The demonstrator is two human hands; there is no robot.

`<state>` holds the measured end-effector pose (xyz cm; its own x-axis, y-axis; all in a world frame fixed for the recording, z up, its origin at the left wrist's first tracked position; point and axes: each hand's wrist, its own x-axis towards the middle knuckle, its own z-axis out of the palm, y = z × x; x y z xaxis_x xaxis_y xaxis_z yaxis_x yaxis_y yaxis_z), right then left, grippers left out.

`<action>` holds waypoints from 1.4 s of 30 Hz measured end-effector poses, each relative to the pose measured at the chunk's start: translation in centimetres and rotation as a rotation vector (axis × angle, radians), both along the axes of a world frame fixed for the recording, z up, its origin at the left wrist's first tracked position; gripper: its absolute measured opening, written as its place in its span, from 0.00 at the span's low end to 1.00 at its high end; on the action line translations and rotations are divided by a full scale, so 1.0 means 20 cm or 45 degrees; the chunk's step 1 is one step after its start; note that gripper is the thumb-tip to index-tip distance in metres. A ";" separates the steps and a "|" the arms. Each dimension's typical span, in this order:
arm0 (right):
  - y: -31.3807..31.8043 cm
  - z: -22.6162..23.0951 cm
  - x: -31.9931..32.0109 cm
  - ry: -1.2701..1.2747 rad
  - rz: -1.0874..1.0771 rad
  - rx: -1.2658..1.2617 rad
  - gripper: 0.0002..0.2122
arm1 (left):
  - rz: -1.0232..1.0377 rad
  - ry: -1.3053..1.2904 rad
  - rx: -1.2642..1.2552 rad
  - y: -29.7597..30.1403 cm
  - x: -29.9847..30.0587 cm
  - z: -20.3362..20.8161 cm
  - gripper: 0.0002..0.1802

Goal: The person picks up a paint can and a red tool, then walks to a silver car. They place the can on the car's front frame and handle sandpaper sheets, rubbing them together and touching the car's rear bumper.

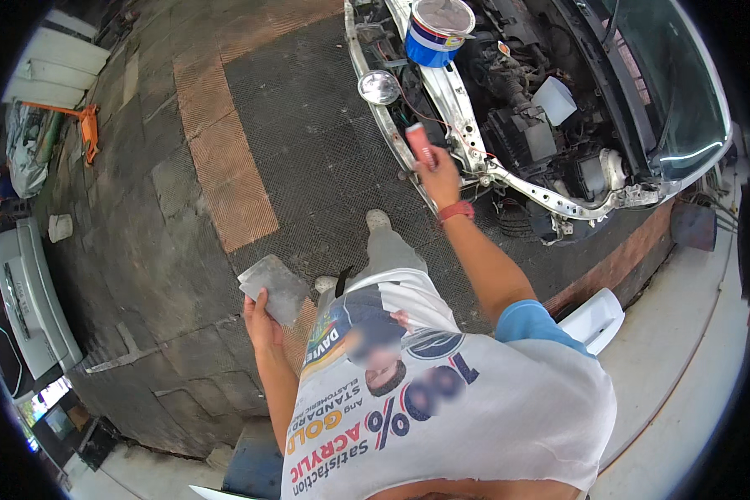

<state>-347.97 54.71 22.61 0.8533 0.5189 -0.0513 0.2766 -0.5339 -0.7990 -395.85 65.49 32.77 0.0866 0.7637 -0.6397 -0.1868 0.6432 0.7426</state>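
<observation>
My left hand (262, 323) grips the edge of a thin, flat grey plate (277, 290), held out low over the floor. Its surface looks bare and slightly smudged. In my right hand (440, 180), which has a red band at the wrist, is a small red tube (420, 143) with its pale end pointing away from me. Just beyond the tube, an open blue and white can (432, 52) stands on the car's front frame, grey paste showing at its top. A round, shiny lid-like disc (378, 87) rests on the frame nearer to me.
The stripped front of a car (550, 193) with its engine bay exposed fills the upper right. A white plastic container (554, 102) sits among the engine parts. An orange jack (89, 132) stands at far left, above a silver vehicle panel (33, 304). A white part (593, 321) lies at right.
</observation>
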 end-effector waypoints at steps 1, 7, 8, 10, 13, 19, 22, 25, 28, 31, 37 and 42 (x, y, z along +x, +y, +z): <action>-0.07 -0.05 0.13 -0.093 -0.035 -0.107 0.25 | -0.008 0.044 -0.015 0.02 0.05 0.02 0.19; -0.19 -0.27 0.74 -0.338 -0.126 -0.429 0.25 | -0.058 0.146 -0.010 0.05 0.23 0.13 0.18; -0.20 -0.31 0.79 -0.348 -0.124 -0.431 0.24 | -0.045 0.177 -0.014 0.04 0.25 0.14 0.18; -0.21 -0.38 0.86 -0.304 -0.113 -0.515 0.24 | -0.038 0.205 -0.029 0.03 0.27 0.16 0.18; -0.21 -0.47 0.91 -0.272 0.032 -0.560 0.21 | -0.027 0.204 -0.047 0.01 0.26 0.17 0.18; -0.16 -0.56 0.95 -0.247 0.320 -0.834 0.23 | 0.135 0.246 -0.034 -0.04 0.16 0.10 0.17; -0.12 -0.52 0.92 -0.362 0.145 -0.829 0.26 | 0.229 0.214 -0.030 -0.09 0.12 0.06 0.16; 0.01 -0.42 0.73 -0.762 0.227 -0.358 0.29 | 0.271 0.200 0.027 -0.14 0.10 0.04 0.15; 0.27 -0.25 0.30 -0.294 0.562 -0.013 0.26 | 0.248 0.141 0.114 -0.17 0.07 0.02 0.14; 0.55 0.02 -0.33 0.307 1.157 -0.031 0.20 | 0.221 0.094 0.190 -0.18 0.06 0.02 0.14; 0.76 0.69 -1.51 0.842 1.972 0.061 0.17 | 0.151 -0.074 0.382 -0.18 -0.19 0.16 0.15; 0.80 0.84 -2.18 1.613 1.459 0.101 0.13 | 0.355 -0.694 0.494 -0.28 -0.77 0.31 0.32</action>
